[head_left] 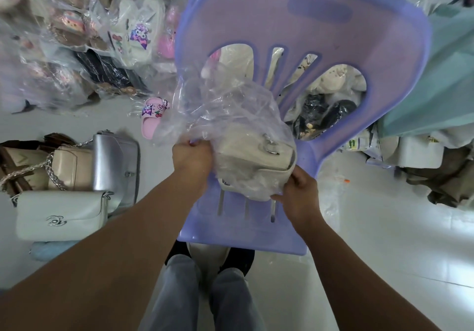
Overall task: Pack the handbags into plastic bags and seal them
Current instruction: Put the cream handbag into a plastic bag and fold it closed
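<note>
A cream handbag (252, 156) with silver hardware lies on the seat of a purple plastic chair (256, 230), wrapped in a clear crumpled plastic bag (225, 107). My left hand (192, 157) grips the plastic at the bag's left side. My right hand (298, 189) pinches the plastic and the handbag's lower right corner. The loose end of the plastic bag stands up toward the chair's back.
On the floor at left lie a white handbag (60, 214), a silver handbag (115, 164) and a beige chain-strap handbag (70, 168). A pink slipper (152, 116) lies ahead. Piles of plastic-wrapped goods (77, 36) fill the back left. My legs are below the chair.
</note>
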A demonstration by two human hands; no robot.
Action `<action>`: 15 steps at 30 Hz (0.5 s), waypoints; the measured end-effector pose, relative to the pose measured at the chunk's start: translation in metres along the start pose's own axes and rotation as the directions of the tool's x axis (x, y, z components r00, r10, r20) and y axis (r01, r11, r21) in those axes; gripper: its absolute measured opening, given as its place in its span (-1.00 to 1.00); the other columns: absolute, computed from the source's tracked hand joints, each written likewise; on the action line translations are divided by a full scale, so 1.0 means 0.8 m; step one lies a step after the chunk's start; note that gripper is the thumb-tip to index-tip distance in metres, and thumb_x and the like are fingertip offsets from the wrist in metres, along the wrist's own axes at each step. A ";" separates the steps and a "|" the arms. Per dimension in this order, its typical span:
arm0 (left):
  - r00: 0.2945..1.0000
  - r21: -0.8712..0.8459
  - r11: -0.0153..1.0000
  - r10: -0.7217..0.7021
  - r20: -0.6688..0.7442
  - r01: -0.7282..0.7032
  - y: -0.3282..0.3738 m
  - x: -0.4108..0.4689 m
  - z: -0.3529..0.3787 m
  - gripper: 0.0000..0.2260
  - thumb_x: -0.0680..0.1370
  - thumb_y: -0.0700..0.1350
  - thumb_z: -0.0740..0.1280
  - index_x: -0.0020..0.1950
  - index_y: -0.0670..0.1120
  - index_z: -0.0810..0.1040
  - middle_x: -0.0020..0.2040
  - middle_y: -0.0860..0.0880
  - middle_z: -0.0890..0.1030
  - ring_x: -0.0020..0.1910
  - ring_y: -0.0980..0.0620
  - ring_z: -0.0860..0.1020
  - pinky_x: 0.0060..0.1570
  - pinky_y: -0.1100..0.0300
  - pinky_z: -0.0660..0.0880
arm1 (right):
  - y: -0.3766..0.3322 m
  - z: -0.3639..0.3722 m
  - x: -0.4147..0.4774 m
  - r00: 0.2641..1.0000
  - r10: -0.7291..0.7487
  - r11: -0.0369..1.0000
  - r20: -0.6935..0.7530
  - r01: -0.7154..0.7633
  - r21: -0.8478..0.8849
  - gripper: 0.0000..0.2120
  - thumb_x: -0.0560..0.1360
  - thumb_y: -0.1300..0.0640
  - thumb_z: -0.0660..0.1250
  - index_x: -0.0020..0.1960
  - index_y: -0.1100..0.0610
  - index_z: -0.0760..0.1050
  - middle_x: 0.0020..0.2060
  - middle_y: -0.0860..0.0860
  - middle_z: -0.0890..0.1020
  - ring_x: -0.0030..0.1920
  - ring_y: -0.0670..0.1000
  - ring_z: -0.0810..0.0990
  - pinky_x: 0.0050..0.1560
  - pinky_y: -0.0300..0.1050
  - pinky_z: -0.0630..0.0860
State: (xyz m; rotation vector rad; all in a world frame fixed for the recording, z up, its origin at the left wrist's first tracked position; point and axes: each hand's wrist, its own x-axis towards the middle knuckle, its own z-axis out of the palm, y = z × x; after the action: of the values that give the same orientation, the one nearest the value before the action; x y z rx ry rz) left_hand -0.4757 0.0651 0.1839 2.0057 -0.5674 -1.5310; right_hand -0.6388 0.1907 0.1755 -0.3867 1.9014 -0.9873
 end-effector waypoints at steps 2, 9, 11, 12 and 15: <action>0.994 -0.056 0.994 -0.090 0.066 0.094 0.006 0.004 0.000 -0.89 0.49 -0.20 0.34 -0.05 -0.06 0.63 -0.19 -0.08 0.58 -0.27 -0.02 0.50 -0.28 0.19 0.42 | 0.002 0.003 0.000 1.000 -0.003 1.000 -0.007 0.003 0.015 -0.57 0.61 0.43 0.16 0.03 0.00 0.67 -0.21 -0.08 0.72 -0.11 0.02 0.67 -0.30 -0.13 0.66; 0.701 0.065 0.931 -0.314 0.640 0.358 0.025 0.005 -0.029 -0.84 0.46 -0.03 0.31 -0.10 -0.03 0.67 -0.13 -0.01 0.55 -0.16 -0.02 0.49 -0.16 0.10 0.36 | 0.003 -0.013 0.012 0.979 0.188 0.952 0.083 -0.202 0.228 -0.76 0.69 0.28 0.20 0.32 0.30 0.48 -0.05 -0.07 0.69 -0.09 -0.18 0.66 -0.19 -0.28 0.62; 0.628 0.074 0.912 -0.334 0.703 0.403 0.026 0.002 -0.038 -0.86 0.43 -0.06 0.29 -0.24 -0.02 0.63 -0.26 0.03 0.49 -0.32 0.03 0.43 -0.21 0.13 0.34 | 0.002 -0.009 0.013 0.962 0.247 0.907 0.119 -0.273 0.322 -0.64 0.67 0.02 0.23 0.39 0.14 0.53 0.20 0.07 0.65 0.19 0.05 0.62 0.11 -0.01 0.62; 0.615 0.069 0.911 -0.328 0.718 0.405 0.026 -0.001 -0.040 -0.87 0.41 -0.09 0.30 -0.28 -0.02 0.62 -0.30 0.04 0.48 -0.36 0.05 0.42 -0.25 0.15 0.36 | 0.002 -0.006 0.012 0.954 0.260 0.888 0.146 -0.296 0.351 -0.64 0.63 -0.07 0.27 0.35 0.04 0.59 0.22 0.04 0.66 0.24 0.10 0.59 0.19 0.09 0.55; 0.718 0.038 0.951 -0.257 0.647 0.307 0.022 0.002 -0.037 -0.86 0.51 -0.20 0.29 -0.19 -0.06 0.62 -0.35 0.01 0.52 -0.41 0.05 0.46 -0.41 0.24 0.43 | -0.004 0.004 0.012 0.964 0.251 0.899 0.084 -0.265 0.349 -0.79 0.67 -0.03 0.24 0.09 -0.11 0.67 -0.04 -0.16 0.72 0.06 -0.04 0.63 0.09 0.02 0.55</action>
State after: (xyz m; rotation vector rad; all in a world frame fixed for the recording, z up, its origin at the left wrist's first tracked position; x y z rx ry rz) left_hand -0.4465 0.0557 0.2003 1.5100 -0.4539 -2.4310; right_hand -0.6414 0.1816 0.1715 0.0617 1.6419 -1.1084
